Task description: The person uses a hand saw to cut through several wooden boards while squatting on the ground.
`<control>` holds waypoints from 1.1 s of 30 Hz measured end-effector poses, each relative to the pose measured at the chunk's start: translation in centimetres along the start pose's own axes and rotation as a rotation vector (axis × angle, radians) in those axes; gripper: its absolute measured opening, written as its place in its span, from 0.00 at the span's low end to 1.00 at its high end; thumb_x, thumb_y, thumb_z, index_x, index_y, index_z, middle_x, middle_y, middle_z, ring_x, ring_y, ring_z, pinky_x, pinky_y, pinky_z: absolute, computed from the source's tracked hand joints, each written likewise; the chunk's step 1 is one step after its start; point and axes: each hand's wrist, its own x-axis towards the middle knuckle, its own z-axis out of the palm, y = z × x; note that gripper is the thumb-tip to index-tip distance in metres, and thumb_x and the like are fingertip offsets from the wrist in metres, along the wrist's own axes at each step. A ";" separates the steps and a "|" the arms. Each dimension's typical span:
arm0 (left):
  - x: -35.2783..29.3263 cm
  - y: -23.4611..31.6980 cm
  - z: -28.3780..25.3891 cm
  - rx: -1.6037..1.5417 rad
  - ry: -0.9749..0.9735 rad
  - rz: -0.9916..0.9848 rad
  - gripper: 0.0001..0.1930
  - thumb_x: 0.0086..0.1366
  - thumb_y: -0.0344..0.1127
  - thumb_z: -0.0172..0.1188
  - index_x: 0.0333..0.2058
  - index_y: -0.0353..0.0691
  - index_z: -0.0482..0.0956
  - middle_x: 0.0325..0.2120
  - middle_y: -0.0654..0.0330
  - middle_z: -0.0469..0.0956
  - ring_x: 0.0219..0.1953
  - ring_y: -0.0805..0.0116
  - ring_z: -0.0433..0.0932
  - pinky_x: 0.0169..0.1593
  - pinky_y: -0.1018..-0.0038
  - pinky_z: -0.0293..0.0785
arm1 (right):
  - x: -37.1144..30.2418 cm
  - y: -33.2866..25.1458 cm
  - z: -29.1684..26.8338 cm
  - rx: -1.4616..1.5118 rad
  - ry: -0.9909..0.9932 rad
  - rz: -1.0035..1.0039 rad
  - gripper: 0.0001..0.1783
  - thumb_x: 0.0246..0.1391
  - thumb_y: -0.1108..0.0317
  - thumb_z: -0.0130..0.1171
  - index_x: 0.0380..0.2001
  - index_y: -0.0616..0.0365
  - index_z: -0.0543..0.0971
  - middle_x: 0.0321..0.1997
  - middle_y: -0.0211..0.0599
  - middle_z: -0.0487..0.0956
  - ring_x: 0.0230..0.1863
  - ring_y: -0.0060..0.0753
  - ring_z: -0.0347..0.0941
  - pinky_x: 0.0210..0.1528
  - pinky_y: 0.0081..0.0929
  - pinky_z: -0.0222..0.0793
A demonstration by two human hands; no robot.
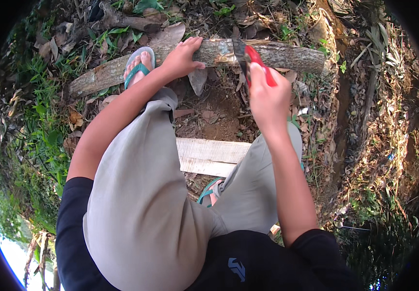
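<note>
At 12 o'clock we have the curved log (pixel 294 56) on the ground, reaching from 10 o'clock round to nearly 2, its bark rough and grey. Our left hand (pixel 182 57) lies on it just short of 12 o'clock, spread wide, with the thumb well apart from the fingers. Our right hand (pixel 270 99), at about 2 o'clock, is closed around the red handle of the saw (pixel 263 68). The saw's dark blade stands across the log at 1 o'clock, beside a pale patch in the bark; we cannot tell whether its teeth touch the wood. Our left foot (pixel 139 65), in a green-strapped sandal, rests on the log toward 11 o'clock. Near the centre, a pale board (pixel 207 155) lies between our grey-trousered legs, and our other foot (pixel 213 194) shows at 6 o'clock. Green plants (pixel 37 116) grow around 9 o'clock, and dry leaves litter the soil.
</note>
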 end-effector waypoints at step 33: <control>-0.9 0.0 0.6 0.129 -0.040 -0.044 0.47 0.60 0.44 0.72 0.71 0.34 0.57 0.73 0.45 0.57 0.76 0.48 0.54 0.75 0.52 0.52 | 2.5 4.2 4.5 0.053 0.074 -0.029 0.21 0.64 0.61 0.58 0.21 0.66 0.75 0.15 0.44 0.75 0.18 0.35 0.74 0.25 0.37 0.66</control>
